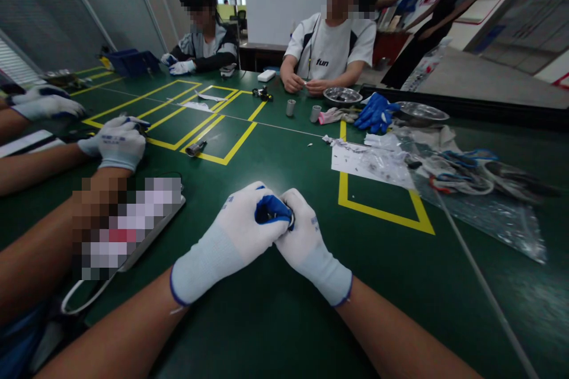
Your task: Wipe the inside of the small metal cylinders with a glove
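A small dark part [288, 220], mostly hidden, is held just above the green table [275, 320], in the middle of the view and close to the person. It is clamped between the left hand [240, 237], whose blue-coated fingertips [272, 210] are curled over it, and the right hand [306, 243], whose fingers are closed against it. Both hands are gloved in white and pressed together. To the right, a yellow tape outline [382, 213] is marked on the table, with a clear plastic sheet [371, 163] and a bag of cables [480, 183] beyond it. To the left, a co-worker's gloved hand [118, 142] is seen, and a small metal cylinder [195, 148] lies near it.
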`<state>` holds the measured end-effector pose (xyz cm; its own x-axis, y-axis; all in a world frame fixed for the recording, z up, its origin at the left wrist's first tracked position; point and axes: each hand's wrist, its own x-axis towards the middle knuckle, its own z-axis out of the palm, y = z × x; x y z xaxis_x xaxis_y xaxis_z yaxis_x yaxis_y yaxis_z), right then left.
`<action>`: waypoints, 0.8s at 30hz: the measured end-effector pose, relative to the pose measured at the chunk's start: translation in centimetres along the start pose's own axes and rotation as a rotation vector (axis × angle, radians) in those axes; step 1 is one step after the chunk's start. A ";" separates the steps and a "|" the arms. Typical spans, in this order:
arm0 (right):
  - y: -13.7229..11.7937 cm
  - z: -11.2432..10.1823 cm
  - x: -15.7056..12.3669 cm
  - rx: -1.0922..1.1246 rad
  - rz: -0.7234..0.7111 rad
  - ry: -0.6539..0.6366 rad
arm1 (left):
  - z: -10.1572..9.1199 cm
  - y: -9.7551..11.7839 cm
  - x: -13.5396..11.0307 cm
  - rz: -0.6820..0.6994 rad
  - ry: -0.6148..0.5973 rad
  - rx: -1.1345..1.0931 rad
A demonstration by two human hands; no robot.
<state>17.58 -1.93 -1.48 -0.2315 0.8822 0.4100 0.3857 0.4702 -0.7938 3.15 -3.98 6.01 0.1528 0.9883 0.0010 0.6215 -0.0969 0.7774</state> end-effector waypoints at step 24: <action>-0.3 0.0 -0.3 0.165 0.060 0.079 | -0.4 -1.6 -0.6 0.701 0.005 0.370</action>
<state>17.55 -2.32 -1.40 -0.1395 0.9110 0.3881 0.2434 0.4114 -0.8783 1.72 -4.33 4.99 0.6003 0.6825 0.4169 0.5966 -0.7293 0.3349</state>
